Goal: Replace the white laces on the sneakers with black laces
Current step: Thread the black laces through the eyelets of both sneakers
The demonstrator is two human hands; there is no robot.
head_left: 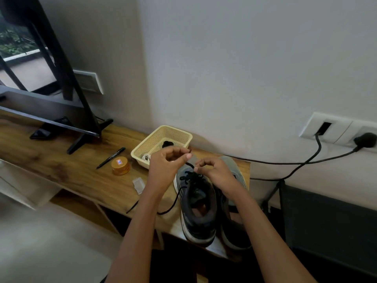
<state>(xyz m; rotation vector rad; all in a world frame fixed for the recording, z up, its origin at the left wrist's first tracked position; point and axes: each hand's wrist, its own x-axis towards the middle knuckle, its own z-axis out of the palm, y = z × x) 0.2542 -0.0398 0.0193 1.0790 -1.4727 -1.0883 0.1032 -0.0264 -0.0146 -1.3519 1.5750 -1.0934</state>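
Two grey sneakers stand side by side at the right end of the wooden table (61, 164), heels toward me. The left sneaker (196, 209) has a black lace (191, 176) threaded through its front eyelets. One loose end of the lace (173, 203) trails off the shoe's left side across the table. My left hand (166, 166) pinches the other end of the black lace, raised above the toe. My right hand (214, 170) pinches the lace close to the eyelets. The right sneaker (234, 219) is partly hidden under my right forearm.
A cream plastic basket (179, 135) behind the shoes holds a black bundle (167, 143) and something white (145, 157). An orange jar (120, 165), a black pen (111, 157) and a small clear case (138, 184) lie to the left. A TV stand (81, 139) and wall cables (306, 162) are nearby.
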